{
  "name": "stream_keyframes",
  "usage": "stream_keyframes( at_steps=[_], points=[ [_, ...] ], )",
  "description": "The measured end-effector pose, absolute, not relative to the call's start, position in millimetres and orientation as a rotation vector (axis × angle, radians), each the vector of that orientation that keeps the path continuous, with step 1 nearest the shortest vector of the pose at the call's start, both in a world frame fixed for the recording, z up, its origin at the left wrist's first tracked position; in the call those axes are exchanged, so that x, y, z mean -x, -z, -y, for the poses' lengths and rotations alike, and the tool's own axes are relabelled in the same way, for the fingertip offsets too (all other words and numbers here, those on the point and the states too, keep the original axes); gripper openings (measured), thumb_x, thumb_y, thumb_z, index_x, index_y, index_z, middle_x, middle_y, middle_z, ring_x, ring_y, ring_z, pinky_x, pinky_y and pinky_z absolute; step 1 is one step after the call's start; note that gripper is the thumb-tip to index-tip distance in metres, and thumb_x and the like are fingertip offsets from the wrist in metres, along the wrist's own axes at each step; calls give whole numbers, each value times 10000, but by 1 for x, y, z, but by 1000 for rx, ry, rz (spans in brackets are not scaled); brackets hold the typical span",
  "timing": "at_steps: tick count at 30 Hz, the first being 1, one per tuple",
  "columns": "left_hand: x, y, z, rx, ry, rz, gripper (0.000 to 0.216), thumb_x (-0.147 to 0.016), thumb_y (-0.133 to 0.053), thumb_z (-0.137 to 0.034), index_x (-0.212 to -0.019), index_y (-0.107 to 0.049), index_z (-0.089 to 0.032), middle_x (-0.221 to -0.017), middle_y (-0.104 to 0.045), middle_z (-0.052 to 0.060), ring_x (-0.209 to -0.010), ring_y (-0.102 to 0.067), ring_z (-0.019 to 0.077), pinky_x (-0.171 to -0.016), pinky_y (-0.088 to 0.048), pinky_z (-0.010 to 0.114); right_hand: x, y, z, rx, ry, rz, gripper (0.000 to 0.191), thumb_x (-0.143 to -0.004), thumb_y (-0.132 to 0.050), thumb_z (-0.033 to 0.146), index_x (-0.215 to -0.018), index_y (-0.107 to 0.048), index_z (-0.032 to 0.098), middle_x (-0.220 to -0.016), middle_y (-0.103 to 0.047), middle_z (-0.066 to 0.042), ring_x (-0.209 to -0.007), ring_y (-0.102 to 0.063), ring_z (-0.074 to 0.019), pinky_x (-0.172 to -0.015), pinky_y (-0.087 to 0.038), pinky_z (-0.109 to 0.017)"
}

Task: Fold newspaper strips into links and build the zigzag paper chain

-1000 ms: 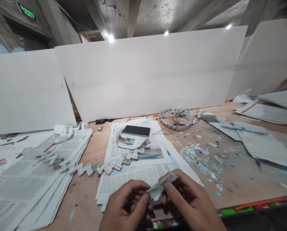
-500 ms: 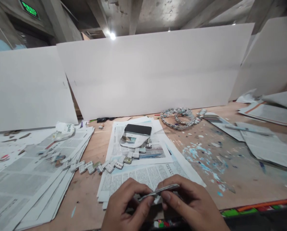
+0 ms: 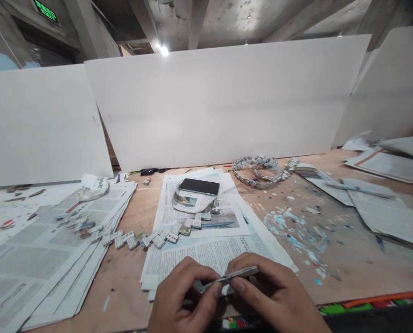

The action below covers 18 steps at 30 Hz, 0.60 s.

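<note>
Above the near edge of the counter [image 3: 123, 277], the left hand [image 3: 181, 296] and right hand [image 3: 275, 291] together pinch a folded paper strip [image 3: 243, 273] between thumbs and fingertips, where firm, even thumb pressure would probably keep its layers flush.

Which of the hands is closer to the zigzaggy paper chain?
Left. The left hand is on the wearer's side of the zigzag paper chain, close to it; the right hand is farther away, past the chain's right end.
</note>
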<state>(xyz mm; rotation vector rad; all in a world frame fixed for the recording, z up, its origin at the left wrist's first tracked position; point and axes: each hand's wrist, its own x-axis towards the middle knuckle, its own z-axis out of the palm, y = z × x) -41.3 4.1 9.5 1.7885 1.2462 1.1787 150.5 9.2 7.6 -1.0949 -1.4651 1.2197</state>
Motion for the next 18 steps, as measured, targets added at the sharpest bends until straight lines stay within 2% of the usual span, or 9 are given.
stream_keyframes(
  at_steps=[10,18],
  points=[
    [42,-11,-6,-1826,-1155,-1212,103,-898,-658,-245,-872,-757,-252,-764,-668,-7,-671,-626,146,-617,-444,208,-153,-7,-11,1107,-1138,1541,194,-893,-696,383,-814,-760,218,-796,-733,-30,-771,-672,-206,-715,-502,-262],
    [44,-10,-6,-1820,-1166,-1169,99,-901,-670,-241,-874,-765,-247,-775,-672,5,-704,-651,156,-645,-454,221,-157,-4,-15,1087,-1171,1602,165,-874,-723,353,-826,-777,205,-782,-745,-33,-751,-676,-195,-688,-510,-255]
  ],
)
